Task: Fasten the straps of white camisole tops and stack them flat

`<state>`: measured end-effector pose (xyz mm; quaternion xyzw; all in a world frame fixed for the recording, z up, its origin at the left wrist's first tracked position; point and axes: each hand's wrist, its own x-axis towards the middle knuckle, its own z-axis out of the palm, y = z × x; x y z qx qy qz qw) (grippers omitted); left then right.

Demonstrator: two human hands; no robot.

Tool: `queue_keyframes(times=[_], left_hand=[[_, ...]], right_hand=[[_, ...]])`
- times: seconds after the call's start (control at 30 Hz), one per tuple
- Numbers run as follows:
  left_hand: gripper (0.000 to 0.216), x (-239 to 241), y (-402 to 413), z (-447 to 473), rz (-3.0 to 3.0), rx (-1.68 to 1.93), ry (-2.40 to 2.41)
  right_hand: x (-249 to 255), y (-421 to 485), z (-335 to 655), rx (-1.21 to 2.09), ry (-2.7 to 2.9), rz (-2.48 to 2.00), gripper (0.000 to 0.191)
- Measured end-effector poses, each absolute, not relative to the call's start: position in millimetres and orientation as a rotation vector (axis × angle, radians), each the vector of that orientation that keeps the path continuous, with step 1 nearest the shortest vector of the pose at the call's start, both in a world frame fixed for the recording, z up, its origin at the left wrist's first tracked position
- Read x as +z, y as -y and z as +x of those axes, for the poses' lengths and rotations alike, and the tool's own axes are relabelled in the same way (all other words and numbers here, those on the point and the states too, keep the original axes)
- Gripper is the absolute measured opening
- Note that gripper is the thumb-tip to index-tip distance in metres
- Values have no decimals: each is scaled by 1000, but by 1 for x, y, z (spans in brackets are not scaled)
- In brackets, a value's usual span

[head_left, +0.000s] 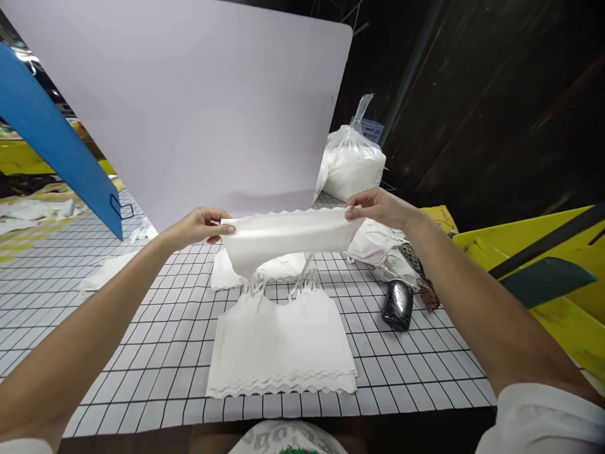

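Observation:
My left hand (pixel 201 227) and my right hand (pixel 380 207) hold a white camisole (pixel 288 234) stretched between them. Each pinches one end of its scalloped hem, so the garment hangs hem up with its straps down. Those straps hang over the upper end of a stack of white camisoles (pixel 283 343), laid flat with scalloped hems towards me. Whether the straps touch the stack I cannot tell. Behind the held camisole lies more folded white fabric (pixel 224 272), partly hidden by it.
A white panel (pixel 212 113) stands at the back, with a blue panel (pixel 61 132) to its left. On the right are a black wrapped object (pixel 397 305), a crumpled white piece (pixel 373 243), a filled plastic bag (pixel 354 162) and yellow panels (pixel 558 252). The grid-patterned tabletop (pixel 161 372) ends near me.

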<state>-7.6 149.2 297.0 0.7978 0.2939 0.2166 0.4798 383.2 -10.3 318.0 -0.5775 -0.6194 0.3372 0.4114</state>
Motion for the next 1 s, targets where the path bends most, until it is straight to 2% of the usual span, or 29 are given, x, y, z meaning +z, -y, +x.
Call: queue_keyframes(times=[0.3,0.4,0.53,0.63,0.73,0.83,1.0], left_hand=[[18,280,-137,-15,2113,1003,-912],[18,247,-105,-34,2103,972,-914],[28,176,-64,-59,2029,727,-957],[28,140,-40,-71,2048,737,-932],[18,132,-18,-80,2133,792,-868],[11,130,3,-87,2267,818,-795],[15,109,24,-96,2389,826,-714]], right_hand=[[292,23,370,493,1536,-1536,32],[258,52,356,447,1664,-1586,26],[192,85,337,443,1864,-1611,23],[162,105,327,345,1929,-1563,16],[158,129,316,216,1930,-1488,9],[155,156,302,153,1948,-1405,11],[135,187,282,177,2019,-1388,17]])
